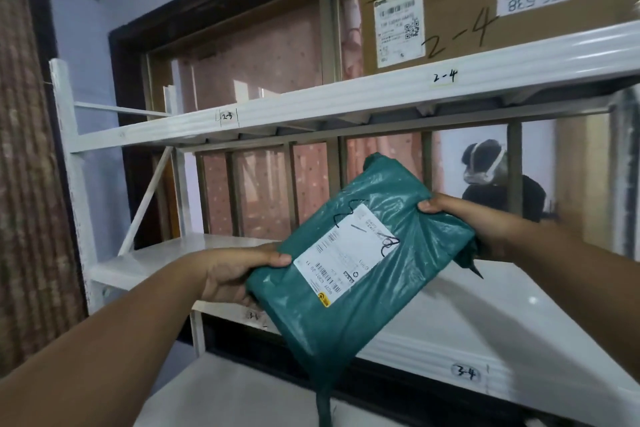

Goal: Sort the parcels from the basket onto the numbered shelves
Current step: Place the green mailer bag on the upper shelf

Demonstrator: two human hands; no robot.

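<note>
A green plastic parcel [363,288] with a white shipping label is held up in front of the white shelf rack. My left hand [239,270] grips its left edge and my right hand [464,218] grips its upper right edge. The parcel hangs tilted above the shelf marked 3-4 [465,373]. Above it runs the upper shelf with the labels 2-3 [227,116] and 2-4 [445,75]. The basket is out of view.
A large cardboard box [485,0] marked 2-4 stands on the upper shelf at the right. Behind the rack is a dark-framed window with pink curtains. A brown curtain [31,166] hangs at the left. A lower white shelf [242,392] lies beneath.
</note>
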